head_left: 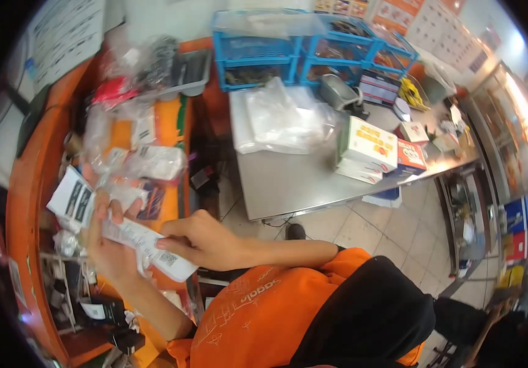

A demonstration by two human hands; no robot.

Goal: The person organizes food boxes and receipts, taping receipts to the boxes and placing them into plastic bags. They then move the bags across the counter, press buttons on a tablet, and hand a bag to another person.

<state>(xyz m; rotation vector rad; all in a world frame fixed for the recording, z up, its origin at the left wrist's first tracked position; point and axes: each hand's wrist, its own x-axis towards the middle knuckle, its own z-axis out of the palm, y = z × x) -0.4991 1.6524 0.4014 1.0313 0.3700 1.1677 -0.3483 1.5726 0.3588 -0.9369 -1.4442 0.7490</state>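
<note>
A long white printed receipt [144,242] with a QR code near its lower end is stretched between both hands. My left hand [107,236] is closed around the upper part of the slip, its fingers over the paper. A wider printed white end [72,197] sticks out past these fingers. From the right, my right hand [199,239] pinches the receipt near the QR code, thumb on top. Beneath the hands runs an orange counter [169,205] with clear plastic packets [156,162] on it.
Across a floor gap stands a steel table [288,184] with clear plastic bags [282,116], printed boxes [368,144] and blue crates [258,49]. A grey tray [193,70] of dark items sits at the counter's far end. Shelves [469,227] line the right side.
</note>
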